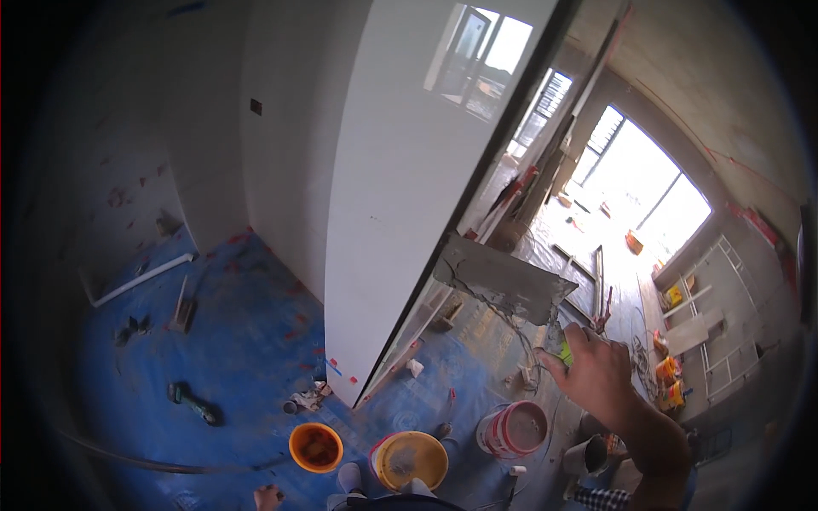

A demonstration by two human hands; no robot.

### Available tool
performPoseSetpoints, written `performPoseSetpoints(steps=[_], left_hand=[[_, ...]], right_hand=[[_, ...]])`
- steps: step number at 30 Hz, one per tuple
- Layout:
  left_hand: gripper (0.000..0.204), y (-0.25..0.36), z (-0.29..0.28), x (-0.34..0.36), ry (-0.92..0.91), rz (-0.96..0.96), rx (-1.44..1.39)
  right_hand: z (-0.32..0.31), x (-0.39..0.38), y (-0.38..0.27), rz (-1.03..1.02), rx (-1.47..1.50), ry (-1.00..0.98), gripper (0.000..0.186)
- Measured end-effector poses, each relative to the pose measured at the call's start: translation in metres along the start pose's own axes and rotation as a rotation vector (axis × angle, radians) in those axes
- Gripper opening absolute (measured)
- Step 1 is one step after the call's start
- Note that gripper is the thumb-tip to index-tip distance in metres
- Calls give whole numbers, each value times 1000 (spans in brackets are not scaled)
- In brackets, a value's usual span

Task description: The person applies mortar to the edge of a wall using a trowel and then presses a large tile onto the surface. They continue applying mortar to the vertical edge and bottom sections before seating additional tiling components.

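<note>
My right hand [596, 375] grips a wide steel trowel [511, 277] by a green handle [564, 349]; the grey-smeared blade is held up at the dark edge of a tall glossy white panel [392, 145]. My left hand [267, 497] shows only at the bottom edge, fingers curled, with whatever is in it too small to make out. Below, by my feet, stand a small orange bucket [315, 436], a wider yellow bucket [411, 460] and a red-rimmed white bucket [501, 430].
Blue floor covering [153, 358] holds a green power tool [192, 403], a white L-shaped pipe [145, 281] and a hose [170, 467]. A dark bucket [586, 456] is right. A bright room with windows [643, 166], loose frames [596, 289] and a ladder [733, 272] lies beyond.
</note>
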State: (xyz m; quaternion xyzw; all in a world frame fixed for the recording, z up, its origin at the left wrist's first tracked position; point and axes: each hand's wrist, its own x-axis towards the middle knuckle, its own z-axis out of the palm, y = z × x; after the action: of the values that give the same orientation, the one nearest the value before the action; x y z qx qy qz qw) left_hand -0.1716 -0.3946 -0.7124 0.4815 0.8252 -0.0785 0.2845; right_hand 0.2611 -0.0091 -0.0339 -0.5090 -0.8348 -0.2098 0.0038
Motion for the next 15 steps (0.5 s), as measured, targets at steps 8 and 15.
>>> performPoseSetpoints(steps=[8, 15], left_hand=[[32, 24, 38, -12, -159, -274, -722], [31, -20, 36, -61, 18, 128, -101]], right_hand=[[17, -30, 40, -60, 88, 102, 43], [150, 24, 59, -397, 302, 313, 51]])
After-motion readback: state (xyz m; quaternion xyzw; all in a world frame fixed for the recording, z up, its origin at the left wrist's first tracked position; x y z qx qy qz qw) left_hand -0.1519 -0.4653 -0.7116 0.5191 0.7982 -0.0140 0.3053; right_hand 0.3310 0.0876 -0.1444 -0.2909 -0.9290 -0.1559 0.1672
